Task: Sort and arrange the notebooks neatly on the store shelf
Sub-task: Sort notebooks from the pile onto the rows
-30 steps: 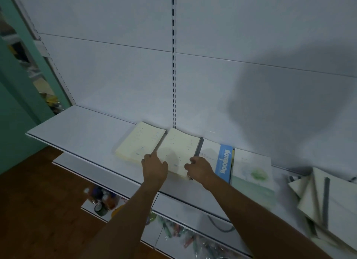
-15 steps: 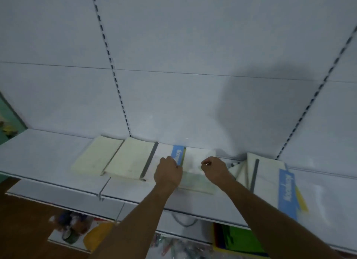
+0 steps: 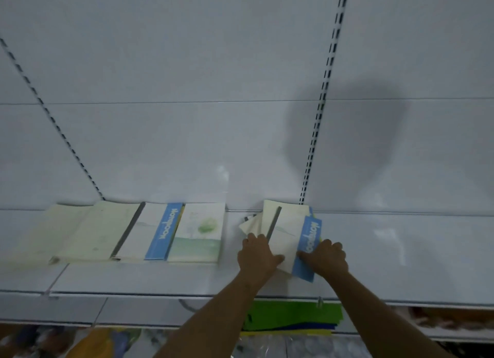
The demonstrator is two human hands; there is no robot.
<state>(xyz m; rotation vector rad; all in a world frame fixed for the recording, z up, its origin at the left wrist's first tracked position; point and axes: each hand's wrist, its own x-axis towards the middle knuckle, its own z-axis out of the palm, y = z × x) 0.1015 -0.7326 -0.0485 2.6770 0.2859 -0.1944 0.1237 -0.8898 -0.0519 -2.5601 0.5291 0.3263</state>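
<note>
On the smooth white metal shelf (image 3: 387, 253), a loose pile of flat cream notebooks (image 3: 290, 230) lies askew, its top one bearing a grey spine strip and a glossy blue band. The left hand (image 3: 258, 254) and right hand (image 3: 324, 256) hold its near corners, fingers curled around the edges. To the left, four thin rectangular notebooks (image 3: 133, 233) lie in a tidy row, edges touching.

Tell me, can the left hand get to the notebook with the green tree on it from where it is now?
Probably yes. The left hand rests on the messy pile, and only bare shelf lies between it and the green tree notebook.
</note>
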